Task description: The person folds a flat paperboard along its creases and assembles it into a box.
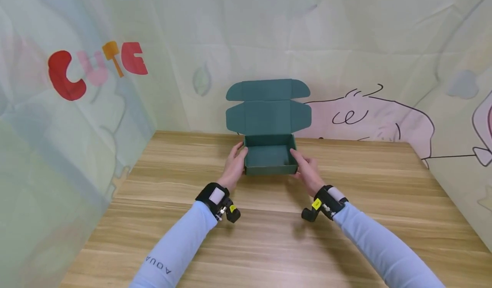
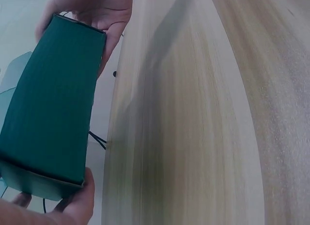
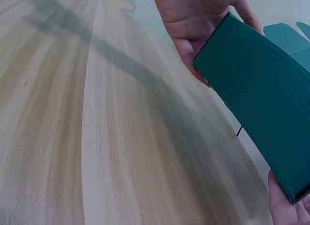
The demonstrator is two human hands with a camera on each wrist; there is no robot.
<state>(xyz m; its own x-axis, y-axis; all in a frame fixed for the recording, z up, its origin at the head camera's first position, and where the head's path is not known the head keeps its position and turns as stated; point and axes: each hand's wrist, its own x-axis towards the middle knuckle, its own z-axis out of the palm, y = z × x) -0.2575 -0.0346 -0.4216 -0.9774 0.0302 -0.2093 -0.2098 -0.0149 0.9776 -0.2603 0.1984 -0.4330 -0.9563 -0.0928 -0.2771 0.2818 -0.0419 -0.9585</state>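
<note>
A dark green cardboard box [image 1: 269,169] with its flapped lid [image 1: 267,113] raised upright at the back is held between both hands near the far side of the table. My left hand [image 1: 233,167] grips its left end, thumb at the upper rim and fingers around the side. At the opposite end my right hand [image 1: 307,171] holds it the same way, thumb on the rim. The inside shows a bare bottom with a small dark spot near the right. In the left wrist view the front wall of the box [image 2: 55,99] spans between the two hands; fingers beneath are partly hidden.
The wood-grain table [image 1: 265,245] stretches toward me and to both sides. Behind it hangs a printed cloth backdrop [image 1: 184,36] with cartoon shapes. Thin dark cables [image 2: 98,139] show beyond the table's edge in the left wrist view.
</note>
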